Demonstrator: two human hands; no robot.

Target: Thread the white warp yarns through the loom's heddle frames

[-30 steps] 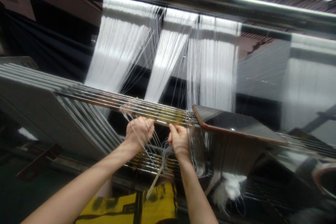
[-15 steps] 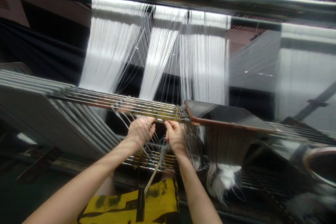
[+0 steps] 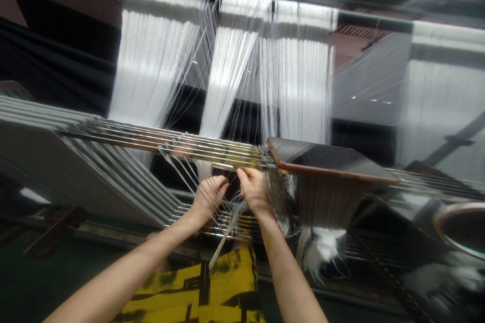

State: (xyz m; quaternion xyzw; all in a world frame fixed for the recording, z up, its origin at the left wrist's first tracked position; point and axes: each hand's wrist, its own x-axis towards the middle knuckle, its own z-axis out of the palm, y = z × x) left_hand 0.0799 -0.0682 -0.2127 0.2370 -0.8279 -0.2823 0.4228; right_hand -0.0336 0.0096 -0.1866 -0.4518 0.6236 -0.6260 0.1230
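Your left hand (image 3: 208, 198) is curled, thumb and forefinger drawn together below the thin, shiny metal bars (image 3: 223, 153), with pale, slanting cords (image 3: 172, 160) running across its back. Your right hand (image 3: 254, 189) is pinched closed, fingertips at the bars' lower edge; I cannot tell whether a thread lies in either pinch. Above your fingers, beyond the bars, hang 3 white sheets of fine thread (image 3: 226, 75), the middle sheet narrowing toward your left hand. Only a narrow gap separates your 2 hands. Room is tight right of your right fingers: fine, hanging wires (image 3: 275, 197) stand just beside them, near the glossy, dark plate with a brown rim (image 3: 329, 160). Left of your left fingers, more open space runs to the edges of the flat, grey, stacked panels (image 3: 98, 176).
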